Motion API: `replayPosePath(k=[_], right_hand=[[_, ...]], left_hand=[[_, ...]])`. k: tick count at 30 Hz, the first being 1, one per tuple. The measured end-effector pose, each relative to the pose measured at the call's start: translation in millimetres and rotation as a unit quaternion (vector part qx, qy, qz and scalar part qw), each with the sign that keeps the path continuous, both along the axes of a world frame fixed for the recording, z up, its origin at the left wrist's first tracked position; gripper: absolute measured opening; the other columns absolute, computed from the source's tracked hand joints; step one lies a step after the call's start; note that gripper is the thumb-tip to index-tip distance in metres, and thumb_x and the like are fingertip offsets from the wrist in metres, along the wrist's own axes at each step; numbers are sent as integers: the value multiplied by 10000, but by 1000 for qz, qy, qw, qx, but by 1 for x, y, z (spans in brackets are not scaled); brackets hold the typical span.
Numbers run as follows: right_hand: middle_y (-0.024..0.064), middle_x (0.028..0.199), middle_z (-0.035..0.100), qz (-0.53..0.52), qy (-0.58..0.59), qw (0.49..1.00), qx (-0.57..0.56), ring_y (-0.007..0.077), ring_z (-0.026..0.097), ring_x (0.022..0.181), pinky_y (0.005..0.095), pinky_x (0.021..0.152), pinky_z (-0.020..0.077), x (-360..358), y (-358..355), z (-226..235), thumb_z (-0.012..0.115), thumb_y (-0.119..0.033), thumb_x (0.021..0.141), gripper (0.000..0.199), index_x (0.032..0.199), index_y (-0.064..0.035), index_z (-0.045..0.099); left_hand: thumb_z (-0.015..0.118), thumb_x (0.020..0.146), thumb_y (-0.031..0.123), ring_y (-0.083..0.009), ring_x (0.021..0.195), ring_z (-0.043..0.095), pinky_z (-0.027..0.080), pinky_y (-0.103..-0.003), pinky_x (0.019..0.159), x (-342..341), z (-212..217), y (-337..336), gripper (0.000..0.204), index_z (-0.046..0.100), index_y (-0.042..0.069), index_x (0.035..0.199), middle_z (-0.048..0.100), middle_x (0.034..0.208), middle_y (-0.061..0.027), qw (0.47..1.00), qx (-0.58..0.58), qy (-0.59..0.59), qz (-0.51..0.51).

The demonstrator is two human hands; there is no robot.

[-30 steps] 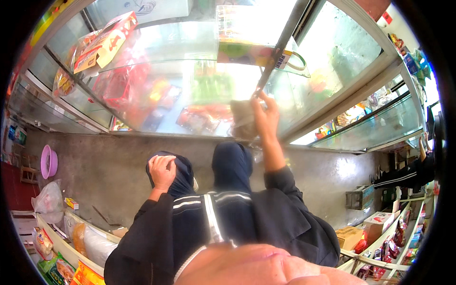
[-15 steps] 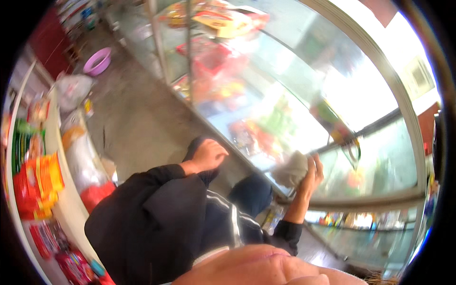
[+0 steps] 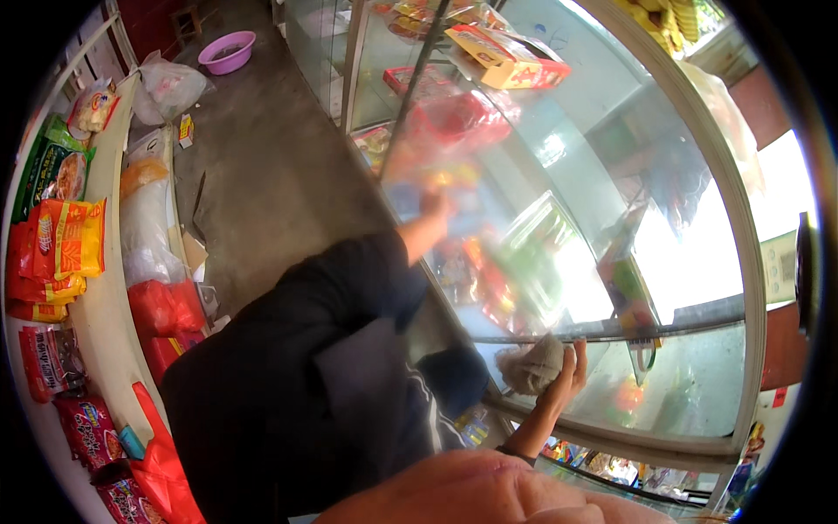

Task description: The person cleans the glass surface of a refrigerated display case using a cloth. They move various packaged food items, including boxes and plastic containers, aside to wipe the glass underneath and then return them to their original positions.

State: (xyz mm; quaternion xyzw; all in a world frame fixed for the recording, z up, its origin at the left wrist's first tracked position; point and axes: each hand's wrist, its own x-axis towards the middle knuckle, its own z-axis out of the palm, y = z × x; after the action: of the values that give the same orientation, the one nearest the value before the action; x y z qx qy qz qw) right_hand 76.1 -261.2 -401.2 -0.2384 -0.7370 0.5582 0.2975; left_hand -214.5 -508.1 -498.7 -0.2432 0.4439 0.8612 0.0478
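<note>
My right hand (image 3: 567,377) is closed around a bunched grey cloth (image 3: 534,365) beside the lower frame of a glass display case (image 3: 602,262). My left hand (image 3: 434,216) reaches into the case, smeared by motion, so its fingers cannot be read. Close to it lie a red plastic-wrapped package (image 3: 458,120) and small orange and yellow packets, partly blurred. Between the two hands, clear bags with green and red contents (image 3: 532,253) rest on the case floor.
An open yellow and red carton (image 3: 506,58) sits deeper in the case. A colourful box with a handle (image 3: 627,284) stands near the right hand. On my left, a shelf (image 3: 109,262) carries snack bags (image 3: 65,249). A purple basin (image 3: 227,52) and a plastic bag (image 3: 168,87) are on the floor.
My left hand has gone from over my knee forward and right, into the case. My right hand still grips the cloth, now lower in the picture. The whole view has shifted.
</note>
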Motion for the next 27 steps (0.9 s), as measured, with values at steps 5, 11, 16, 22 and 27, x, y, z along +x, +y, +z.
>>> replayPosePath(k=[5,11,16,22,27], right_hand=[[173,1310,536,-16,-27,997,77,254,491,1208,360,1036,344,0,-13,2,583,-132,869,447,1257,83,530],[191,1318,523,-48,-36,997,46,245,482,1207,352,1032,349,-7,-16,5,579,-129,865,459,1255,106,519],[186,1327,512,-55,-44,996,55,254,473,1217,362,1038,344,-11,-19,7,565,-160,868,483,1273,98,507],[189,1328,512,-59,-31,998,15,264,472,1226,367,1041,344,-8,-8,-3,562,-172,871,497,1286,94,498],[193,1338,505,-64,-55,995,45,267,462,1245,369,1052,336,-12,-26,11,560,-163,876,479,1273,101,505]], left_hand=[[509,937,226,-206,1161,510,377,-335,1002,-150,80,-146,415,501,43,1309,544,1279,-97,949,-111,263,138],[541,938,237,-169,1081,552,450,-350,902,-233,177,-216,420,510,87,1329,608,1179,-48,959,-123,242,76],[557,913,171,-185,1020,598,465,-318,864,-282,195,-199,375,575,95,1279,624,1196,-68,910,-179,365,81],[649,805,256,-254,1002,625,476,-333,862,-321,194,-197,373,639,71,1129,645,1144,-135,908,-283,271,151],[777,671,435,-329,1119,545,479,-457,904,-318,180,-200,799,442,46,1282,482,1314,-179,976,60,107,179]])
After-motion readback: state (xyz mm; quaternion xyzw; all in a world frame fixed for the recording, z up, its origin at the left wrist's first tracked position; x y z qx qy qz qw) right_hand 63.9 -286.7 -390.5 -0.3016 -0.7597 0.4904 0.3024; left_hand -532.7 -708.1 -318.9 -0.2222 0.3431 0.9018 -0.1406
